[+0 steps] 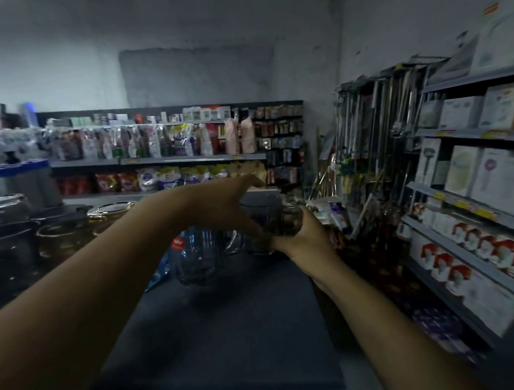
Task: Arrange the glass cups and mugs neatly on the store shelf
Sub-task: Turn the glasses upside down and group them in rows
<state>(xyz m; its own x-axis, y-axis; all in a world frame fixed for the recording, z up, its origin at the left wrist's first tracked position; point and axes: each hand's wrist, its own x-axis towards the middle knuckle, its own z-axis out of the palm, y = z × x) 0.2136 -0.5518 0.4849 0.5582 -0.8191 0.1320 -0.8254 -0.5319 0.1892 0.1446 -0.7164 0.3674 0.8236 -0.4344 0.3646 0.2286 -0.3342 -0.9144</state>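
clinking threatens near the shelf top's point(226, 329) far right corner, where the right hand point(307, 237), wrapped round a glass cup point(285, 223), crowds the mug point(259, 208) under the left hand point(221, 205), its hold unclear.

The shelf point(226, 329) top is dark slate grey. The jug point(199, 256) is clear glass with vertical ribs, and it stands by a blue wrapper point(160, 275) and a small red label point(177, 243). The mug point(283, 223) is clear glass and looks dark. At left the jars point(112, 211) are amber-tinted with bright rims, and the pots point(13, 232) beside them are black. On the right rack the boxes point(458, 112) are white, the packs point(443, 265) red and white, and the price tags point(438, 195) yellow. The far bags point(72, 185) are red. The wall point(183, 27) is pale grey.
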